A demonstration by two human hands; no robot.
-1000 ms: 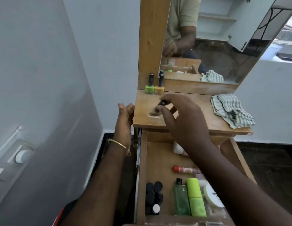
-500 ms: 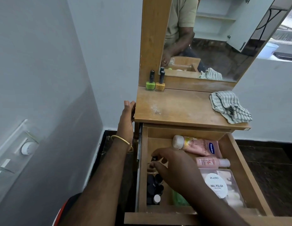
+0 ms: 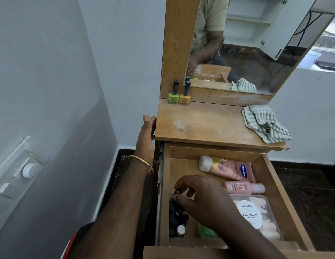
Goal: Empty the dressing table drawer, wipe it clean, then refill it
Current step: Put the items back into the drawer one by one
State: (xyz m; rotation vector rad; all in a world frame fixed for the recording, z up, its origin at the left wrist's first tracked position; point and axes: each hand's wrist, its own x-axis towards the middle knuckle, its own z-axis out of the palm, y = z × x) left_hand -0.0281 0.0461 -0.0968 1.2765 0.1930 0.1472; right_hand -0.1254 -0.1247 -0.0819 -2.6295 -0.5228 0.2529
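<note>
While your left hand [image 3: 146,139] rested open on the worktop [image 3: 209,124] edge, your right hand [image 3: 198,199], back from there, pinched another dark-capped bottle [image 3: 177,192] in the still-crowded drawer [image 3: 275,193], so emptying continued.

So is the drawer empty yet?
No. The drawer is pulled out and still holds the Vaseline tube, a pink bottle, the nail polish wipes and small dark bottles.

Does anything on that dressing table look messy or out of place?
Yes: a whitish powdery smear marks the tabletop near its left front, and a striped cloth lies crumpled at the right edge, slightly overhanging.
</note>
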